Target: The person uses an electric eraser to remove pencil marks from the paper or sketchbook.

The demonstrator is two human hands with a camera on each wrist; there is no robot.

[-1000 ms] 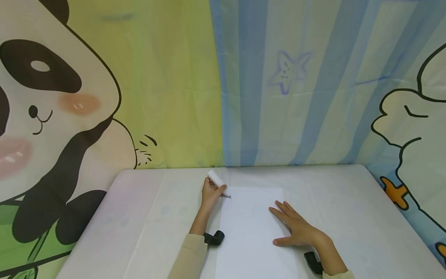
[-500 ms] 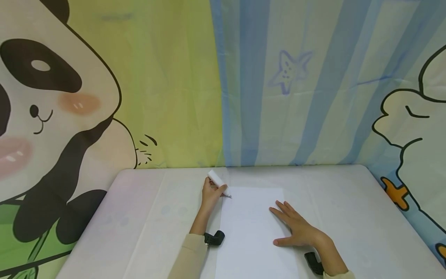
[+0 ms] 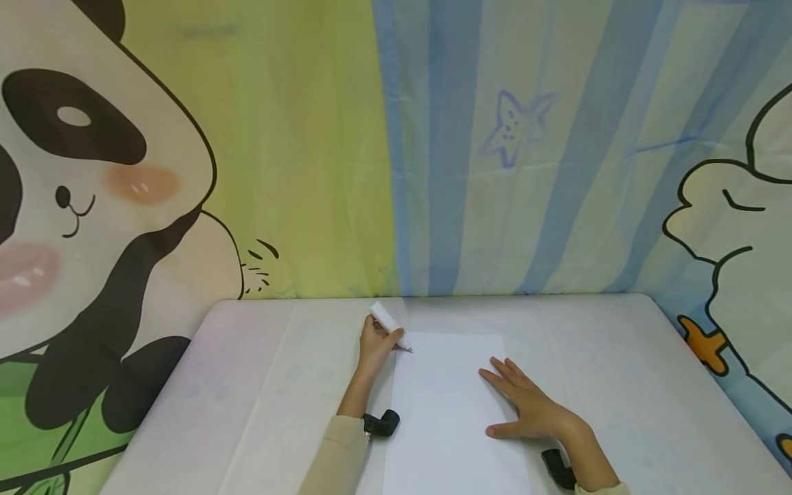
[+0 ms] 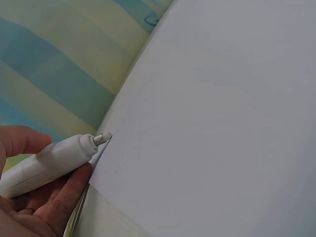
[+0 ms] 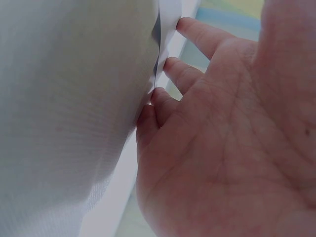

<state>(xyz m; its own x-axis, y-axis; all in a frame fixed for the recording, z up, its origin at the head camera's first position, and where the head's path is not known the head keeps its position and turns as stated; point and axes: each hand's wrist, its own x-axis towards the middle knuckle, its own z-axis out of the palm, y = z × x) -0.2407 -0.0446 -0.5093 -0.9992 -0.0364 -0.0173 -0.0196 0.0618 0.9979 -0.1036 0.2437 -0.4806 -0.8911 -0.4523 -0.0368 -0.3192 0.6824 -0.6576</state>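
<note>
A white electric eraser, thick-barrelled with a silver sleeve and a whitish rounded end, is pinched between thumb and fingers of my left hand. Its tip meets the far left part of a white sheet of paper, close to the left edge. Faint marks show beside the tip in the left wrist view. My right hand lies with fingers spread over the right side of the sheet. In the right wrist view its fingertips touch the paper's edge, and the palm faces the camera.
The table has a pale cloth over it. Behind stands a curtain with yellow and blue stripes, a panda print at left and another cartoon figure at right. Black wrist cameras sit on both wrists.
The head view has shifted very slightly. Both hands, the electric eraser and the paper keep nearly the same places.
</note>
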